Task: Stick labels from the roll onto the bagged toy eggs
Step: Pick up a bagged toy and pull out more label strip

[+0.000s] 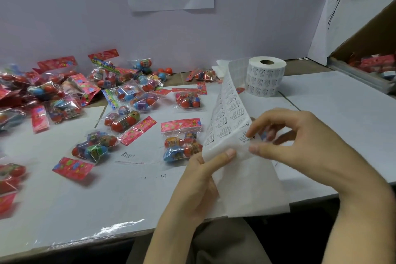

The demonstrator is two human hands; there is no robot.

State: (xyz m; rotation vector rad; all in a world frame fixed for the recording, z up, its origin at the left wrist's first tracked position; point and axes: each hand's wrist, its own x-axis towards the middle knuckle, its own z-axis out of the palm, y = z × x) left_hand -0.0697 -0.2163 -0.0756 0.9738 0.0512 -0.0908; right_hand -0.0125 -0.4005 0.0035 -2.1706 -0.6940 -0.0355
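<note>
Our left hand (201,180) clamps the loose strip (231,118) of backing paper between thumb and fingers, holding it upright so the printed side faces us. Our right hand (300,141) closes thumb and forefinger on one label (246,138) at the strip's edge, apparently to peel it; whether it is lifted we cannot tell. The strip trails back to the roll (266,77), which stands on end on the bench (85,210), probably so it feeds freely. The nearest bagged toy eggs (182,143) lie just beside the strip, handy for sticking; more bags (53,92) are heaped at the left.
</note>
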